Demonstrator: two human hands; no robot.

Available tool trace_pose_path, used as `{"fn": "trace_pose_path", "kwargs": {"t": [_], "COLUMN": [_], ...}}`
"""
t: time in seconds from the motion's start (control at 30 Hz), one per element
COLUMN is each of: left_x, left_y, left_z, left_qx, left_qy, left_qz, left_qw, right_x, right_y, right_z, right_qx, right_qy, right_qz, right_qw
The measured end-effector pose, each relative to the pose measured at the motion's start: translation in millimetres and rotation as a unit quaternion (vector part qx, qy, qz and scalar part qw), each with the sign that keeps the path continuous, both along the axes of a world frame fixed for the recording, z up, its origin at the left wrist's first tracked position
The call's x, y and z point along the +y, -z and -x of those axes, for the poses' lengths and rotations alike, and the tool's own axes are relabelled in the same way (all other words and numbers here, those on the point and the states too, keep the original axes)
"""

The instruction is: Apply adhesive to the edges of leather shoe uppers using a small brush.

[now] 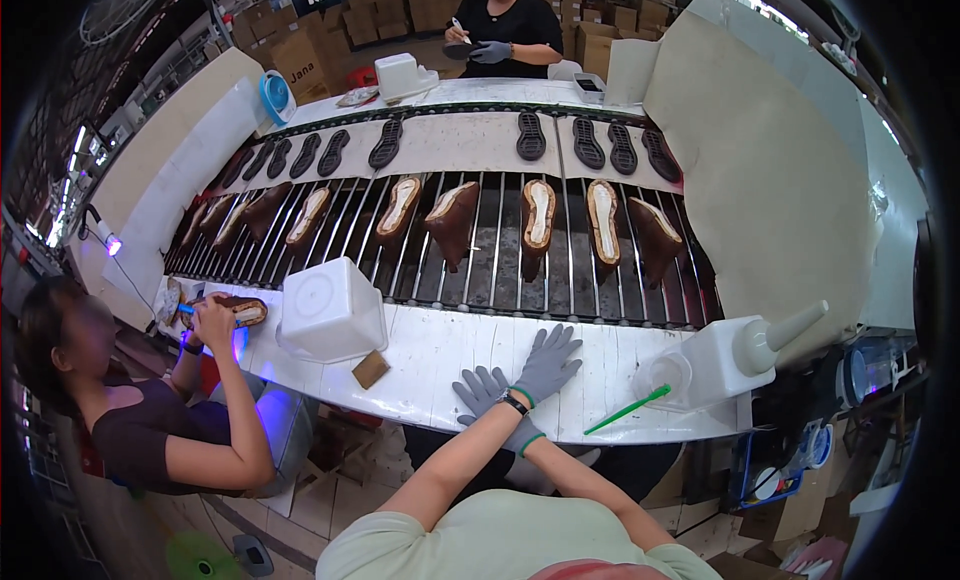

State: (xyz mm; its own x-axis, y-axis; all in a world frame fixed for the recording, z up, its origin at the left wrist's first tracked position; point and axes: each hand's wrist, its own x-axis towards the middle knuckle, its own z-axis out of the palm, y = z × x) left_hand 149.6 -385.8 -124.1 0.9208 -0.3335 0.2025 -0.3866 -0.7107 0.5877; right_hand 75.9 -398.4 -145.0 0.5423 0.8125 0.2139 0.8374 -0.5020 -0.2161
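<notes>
My forearms cross at the wrists on the near edge of the white table. My left hand, in a grey glove with green cuff and a dark wristband, lies flat to the right, fingers spread. Under that wrist, my right hand in a matching glove points left, fingers apart and partly covered. Neither hand holds anything. Nearest on the right is a green-handled brush, its head end against a white plastic jug lying with its spout up to the right. A small brown block sits left of my hands.
Beyond the table, metal rollers carry brown shoe uppers; black soles lie on a pale strip behind. A white container stands left. One co-worker handles a shoe there; another holds a sole opposite.
</notes>
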Motion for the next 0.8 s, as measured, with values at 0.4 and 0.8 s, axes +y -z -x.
{"fn": "trace_pose_path", "kwargs": {"t": [0.4, 0.8], "left_x": [-1.8, -4.3], "left_y": [0.6, -1.6], "left_z": [0.4, 2.0], "left_qx": [-0.001, 0.002], "left_qy": [0.004, 0.003], "left_qz": [-0.001, 0.005], "left_qw": [1.000, 1.000], "right_x": [-2.7, -5.7], "right_y": [-4.4, -10.4], "right_z": [0.0, 3.9], "right_qx": [0.023, 0.032], "right_qy": [0.002, -0.001], "right_qz": [-0.031, -0.013], "right_qw": [0.999, 0.999]}}
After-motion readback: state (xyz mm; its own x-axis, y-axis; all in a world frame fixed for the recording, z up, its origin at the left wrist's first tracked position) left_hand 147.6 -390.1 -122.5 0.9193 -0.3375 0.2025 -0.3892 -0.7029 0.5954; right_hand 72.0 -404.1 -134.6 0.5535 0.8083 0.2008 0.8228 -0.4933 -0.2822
